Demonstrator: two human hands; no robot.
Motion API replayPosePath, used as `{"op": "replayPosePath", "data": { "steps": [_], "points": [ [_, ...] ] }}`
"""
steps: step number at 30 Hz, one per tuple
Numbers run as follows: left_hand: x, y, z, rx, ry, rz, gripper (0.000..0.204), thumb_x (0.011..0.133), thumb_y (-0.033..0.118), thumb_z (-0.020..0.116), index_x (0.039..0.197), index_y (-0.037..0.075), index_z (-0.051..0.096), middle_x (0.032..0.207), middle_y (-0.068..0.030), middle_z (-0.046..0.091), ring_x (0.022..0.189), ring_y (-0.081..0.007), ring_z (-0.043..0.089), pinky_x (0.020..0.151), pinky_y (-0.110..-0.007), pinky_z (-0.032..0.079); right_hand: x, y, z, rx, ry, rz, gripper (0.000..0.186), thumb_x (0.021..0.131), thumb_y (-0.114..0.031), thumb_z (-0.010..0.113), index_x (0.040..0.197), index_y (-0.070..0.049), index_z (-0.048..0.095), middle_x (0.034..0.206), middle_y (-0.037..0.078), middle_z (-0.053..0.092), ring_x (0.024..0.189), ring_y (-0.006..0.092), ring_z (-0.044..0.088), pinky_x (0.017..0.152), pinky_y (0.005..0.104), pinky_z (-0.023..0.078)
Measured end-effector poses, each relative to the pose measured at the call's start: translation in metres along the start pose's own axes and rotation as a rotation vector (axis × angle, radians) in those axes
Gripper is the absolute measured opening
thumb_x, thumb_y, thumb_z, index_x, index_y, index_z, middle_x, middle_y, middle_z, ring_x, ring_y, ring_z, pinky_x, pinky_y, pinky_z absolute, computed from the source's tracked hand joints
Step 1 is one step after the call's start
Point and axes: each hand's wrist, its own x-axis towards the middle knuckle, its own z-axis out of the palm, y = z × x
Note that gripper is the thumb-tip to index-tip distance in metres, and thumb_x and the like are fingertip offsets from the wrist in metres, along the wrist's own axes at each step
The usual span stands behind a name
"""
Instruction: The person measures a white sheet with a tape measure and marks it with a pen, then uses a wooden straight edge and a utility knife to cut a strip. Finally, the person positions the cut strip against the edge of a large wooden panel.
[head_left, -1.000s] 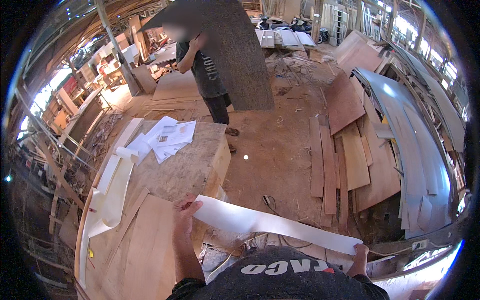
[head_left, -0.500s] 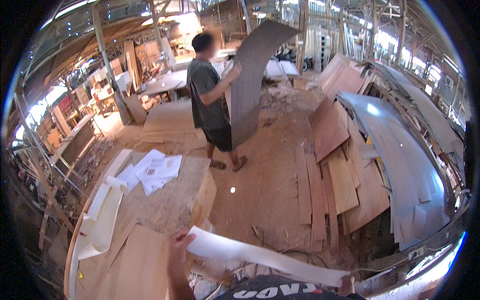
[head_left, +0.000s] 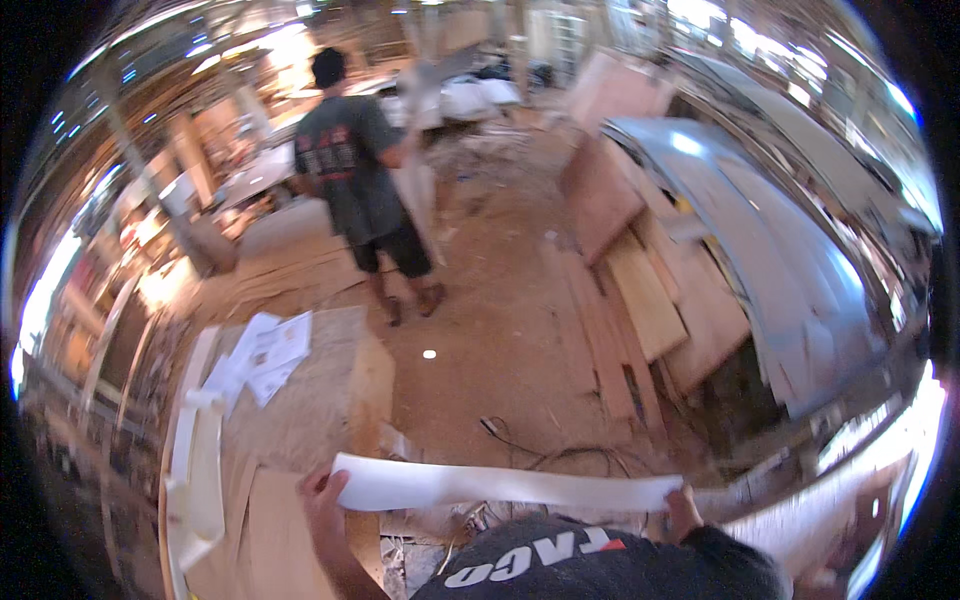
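A long white flexible strip [head_left: 500, 484] stretches level across the front of my body. Its left end is gripped by my left hand [head_left: 322, 494], thumb on top, beside the workbench. At the other end my right hand [head_left: 682, 507] pinches the strip, with its fingers partly hidden behind it. Printed sheets of paper [head_left: 270, 350] lie fanned out on the wooden workbench [head_left: 330, 375] ahead on the left. Along that bench's left side rests a partly curled cream sheet [head_left: 205, 465], and a light wooden board [head_left: 285, 530] lies nearest to my left arm.
A co-worker [head_left: 350, 165] in dark clothes stands beyond the bench, back toward me. Bowed bluish sheets [head_left: 780, 270] and leaning wood panels [head_left: 645, 290] fill the right side. A dark cable [head_left: 520, 445] trails over the dusty floor.
Both my hands have brought the strip nearly level, its right end higher than before. The co-worker has turned away and moved farther off with the large dark sheet. My view has swung right.
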Motion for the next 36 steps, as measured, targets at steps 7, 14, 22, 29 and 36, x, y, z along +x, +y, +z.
{"op": "replayPosePath", "data": {
  "steps": [7, 14, 22, 29, 36],
  "points": [
    [-0.004, -0.019, -0.002, -0.019, -0.058, 0.061, 0.023, 0.083, 0.015, 0.077, 0.098, -0.002, 0.07, 0.094, -0.0081, 0.069, 0.087, -0.0177, 0.063, 0.079, -0.032, 0.049, -0.007, -0.009, 0.044, -0.647, 0.291, -0.035, 0.021, 0.089, -0.03, 0.064, 0.096, -0.011, 0.061, 0.082, 0.009, 0.063, 0.075, 0.0281, 0.06, 0.066, 0.0411, 0.05],
    [0.008, -0.026, 0.027, -0.085, -0.138, 0.012, 0.036, 0.087, 0.02, 0.077, 0.113, -0.002, 0.066, 0.105, -0.0118, 0.069, 0.096, -0.0244, 0.065, 0.087, -0.04, 0.052, 0.029, -0.197, 0.053, -0.687, 0.655, -0.751, 0.085, 0.069, 0.0, 0.072, 0.149, -0.008, 0.043, 0.131, 0.017, 0.061, 0.118, 0.0308, 0.06, 0.1, 0.0395, 0.049],
    [0.003, -0.005, 0.018, -0.133, -0.007, 0.128, 0.024, 0.089, 0.01, 0.073, 0.109, -0.003, 0.066, 0.106, -0.0133, 0.069, 0.097, -0.0243, 0.066, 0.094, -0.042, 0.05, -0.027, -0.418, 0.214, -1.241, 0.505, -0.913, 0.047, 0.084, -0.014, 0.068, 0.13, -0.006, 0.062, 0.121, 0.018, 0.067, 0.113, 0.0337, 0.063, 0.097, 0.0432, 0.05],
    [-0.009, -0.014, 0.026, -0.272, 0.156, 0.051, 0.017, 0.087, 0.005, 0.075, 0.102, -0.002, 0.07, 0.099, -0.0097, 0.071, 0.093, -0.0161, 0.065, 0.088, -0.032, 0.05, 0.007, -0.368, 0.206, -0.215, 0.184, -0.669, 0.082, 0.081, -0.007, 0.066, 0.156, -0.008, 0.033, 0.135, 0.015, 0.057, 0.105, 0.027, 0.062, 0.092, 0.0405, 0.048],
    [-0.017, -0.035, 0.006, -0.318, 0.221, -0.011, 0.01, 0.087, 0.004, 0.075, 0.095, -0.001, 0.073, 0.088, -0.0046, 0.072, 0.079, -0.0114, 0.064, 0.077, -0.027, 0.051, 0.021, -0.265, 0.171, -0.459, 0.086, -0.729, 0.058, 0.078, 0.008, 0.062, 0.134, 0.001, 0.058, 0.117, 0.011, 0.066, 0.096, 0.0224, 0.066, 0.077, 0.0339, 0.053]
  ]
}}
